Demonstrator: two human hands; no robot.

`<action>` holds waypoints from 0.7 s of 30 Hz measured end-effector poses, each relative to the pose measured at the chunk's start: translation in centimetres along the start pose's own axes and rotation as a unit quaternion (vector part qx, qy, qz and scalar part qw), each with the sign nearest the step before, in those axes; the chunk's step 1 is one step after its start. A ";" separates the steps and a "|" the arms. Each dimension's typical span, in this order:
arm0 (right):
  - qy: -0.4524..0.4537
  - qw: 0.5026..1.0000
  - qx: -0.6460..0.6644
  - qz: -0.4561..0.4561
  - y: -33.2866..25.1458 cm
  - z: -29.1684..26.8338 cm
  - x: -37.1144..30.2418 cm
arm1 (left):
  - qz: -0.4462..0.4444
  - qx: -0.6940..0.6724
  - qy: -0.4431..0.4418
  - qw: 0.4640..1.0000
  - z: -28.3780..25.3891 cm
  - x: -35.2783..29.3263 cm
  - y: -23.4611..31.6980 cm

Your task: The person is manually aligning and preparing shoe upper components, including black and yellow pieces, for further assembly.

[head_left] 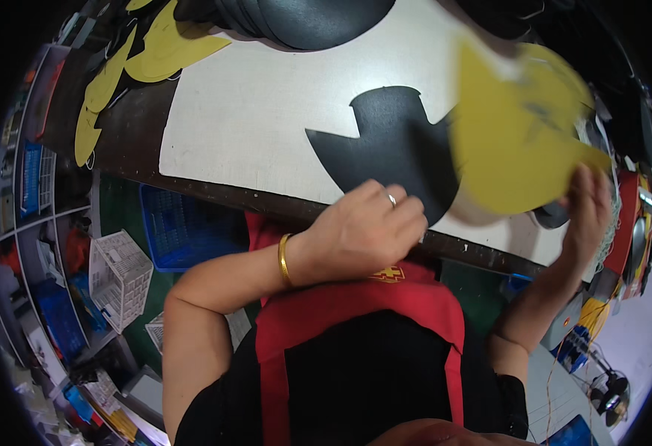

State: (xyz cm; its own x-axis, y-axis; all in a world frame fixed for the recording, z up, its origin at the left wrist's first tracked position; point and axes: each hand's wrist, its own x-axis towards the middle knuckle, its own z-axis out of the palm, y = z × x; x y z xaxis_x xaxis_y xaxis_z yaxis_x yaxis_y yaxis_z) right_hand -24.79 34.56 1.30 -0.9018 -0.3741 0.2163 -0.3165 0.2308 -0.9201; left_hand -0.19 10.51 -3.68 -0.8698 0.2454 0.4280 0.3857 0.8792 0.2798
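A yellow cut-out sheet (512,149) with pointed corners and dark marks is raised over the right part of the table, blurred by motion. My right hand (588,208) grips its lower right corner. A black cut-out piece (404,137) of similar outline lies on the white board (244,126), partly behind the yellow one. At its near edge my left hand (370,227), with a ring and a gold bracelet, is closed, its fingertips curled out of sight. What they hold, if anything, is hidden.
A stack of black curved pieces (318,18) lies at the far edge. More yellow cut-outs (169,48) spread over the far left. Below the table's left side stand a blue crate (151,230) and a white basket (121,279), beside shelves. Pale cords (610,238) hang at the right.
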 end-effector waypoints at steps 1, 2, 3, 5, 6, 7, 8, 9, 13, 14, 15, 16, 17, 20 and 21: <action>-0.068 0.997 -0.035 0.029 -0.2 1.7 -0.3 | 0.033 -0.033 0.027 0.999 -0.4 0.1 0.4; -0.165 0.984 -0.044 0.046 -0.8 3.8 -0.3 | 0.049 -0.031 0.087 0.994 -0.6 -0.1 0.8; -0.201 0.978 0.000 0.049 0.3 6.1 -0.4 | 0.062 -0.020 0.147 0.987 -1.0 -0.5 1.0; -0.250 0.965 -0.008 0.083 -0.2 8.5 -0.9 | 0.000 0.023 0.081 0.996 -2.4 -0.6 -0.1; -0.242 0.965 -0.075 0.063 -0.5 9.3 -1.2 | -0.057 0.052 0.079 0.994 -2.2 -0.4 -0.8; -0.233 0.961 -0.142 0.042 -0.7 9.8 -1.3 | -0.112 0.082 0.077 0.987 -1.9 -0.3 -1.2; -0.231 0.962 -0.143 0.044 -0.6 10.1 -1.1 | -0.110 0.080 0.076 0.988 -1.7 -0.5 -1.3; -0.230 0.958 -0.170 0.030 -0.3 10.4 -0.9 | -0.147 0.068 0.058 0.985 -1.5 -0.8 -1.4; -0.218 0.954 -0.203 0.025 0.0 11.1 -1.4 | -0.183 0.039 0.048 0.981 -0.9 -1.4 -1.1; -0.218 0.954 -0.205 0.025 0.0 11.1 -1.5 | -0.183 0.038 0.049 0.981 -0.8 -1.4 -1.1; -0.217 0.952 -0.218 0.011 -0.1 11.0 -1.7 | -0.181 0.033 0.049 0.982 -0.8 -1.3 -1.0; -0.212 0.949 -0.231 -0.002 -0.1 11.0 -1.8 | -0.177 0.029 0.049 0.983 -0.7 -1.2 -1.1; -0.210 0.950 -0.232 0.001 -0.1 11.0 -1.8 | -0.174 0.027 0.048 0.983 -0.7 -1.1 -1.0; -0.205 0.940 -0.266 -0.054 -0.1 11.1 -1.9 | -0.183 0.022 0.043 0.982 -0.7 -0.9 -0.7; -0.207 0.935 -0.280 -0.067 -0.3 11.3 -1.9 | -0.188 0.030 0.041 0.981 -0.7 -1.0 -0.6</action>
State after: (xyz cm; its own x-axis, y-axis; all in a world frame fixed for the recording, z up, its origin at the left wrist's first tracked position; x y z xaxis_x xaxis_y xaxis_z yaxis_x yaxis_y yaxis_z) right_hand -19.68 25.07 -2.57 -0.6880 -0.7227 0.0657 -0.6280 0.5476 -0.5530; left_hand 0.66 9.46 -3.64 -0.9186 -0.1327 0.3722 0.0207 0.9245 0.3807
